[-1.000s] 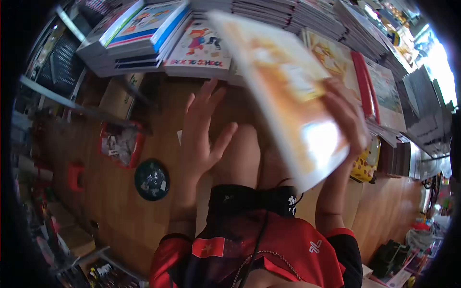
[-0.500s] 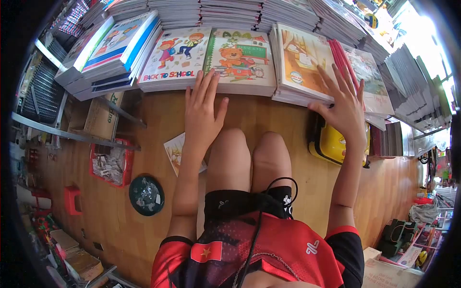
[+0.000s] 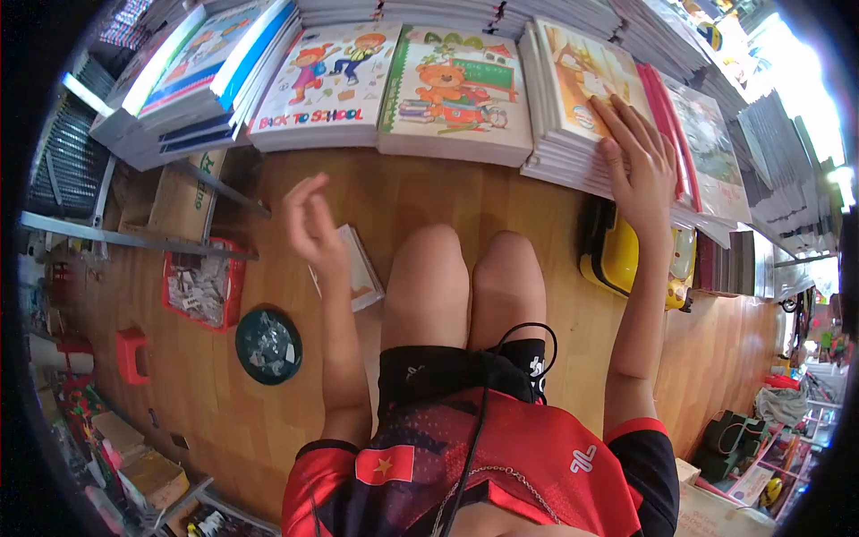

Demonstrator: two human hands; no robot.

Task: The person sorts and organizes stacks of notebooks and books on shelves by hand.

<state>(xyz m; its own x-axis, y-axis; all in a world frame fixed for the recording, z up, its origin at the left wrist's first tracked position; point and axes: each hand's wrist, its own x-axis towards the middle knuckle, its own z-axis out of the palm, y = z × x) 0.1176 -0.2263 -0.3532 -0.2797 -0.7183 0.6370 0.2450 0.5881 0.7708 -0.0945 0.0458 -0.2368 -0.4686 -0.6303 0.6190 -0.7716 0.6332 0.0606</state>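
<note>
My right hand (image 3: 642, 174) lies with outstretched fingers on the top of a stack of orange-and-yellow-covered notebooks (image 3: 573, 67), touching the lower right of the cover. In the air above the floor is my left hand (image 3: 313, 228), empty, its fingers loosely bent and apart. Below and beside it, a single notebook (image 3: 361, 273) rests on the floor, partly hidden by my left forearm. Between the hands, at the back, stand a stack topped by a bear-and-chalkboard cover (image 3: 456, 89) and one topped by a "Back to School" cover (image 3: 324, 76).
Red-edged notebooks (image 3: 667, 134) lean right of the orange stack. Under them stands a yellow case (image 3: 617, 255). On the floor at left are a red basket (image 3: 234, 295), a dark green round tray (image 3: 268, 347) and a red stool (image 3: 131, 355). A metal shelf rail (image 3: 134, 240) juts out at left.
My left hand has left the front of the bear and school stacks and moved down and left over the floor. My right hand has come down onto the orange stack.
</note>
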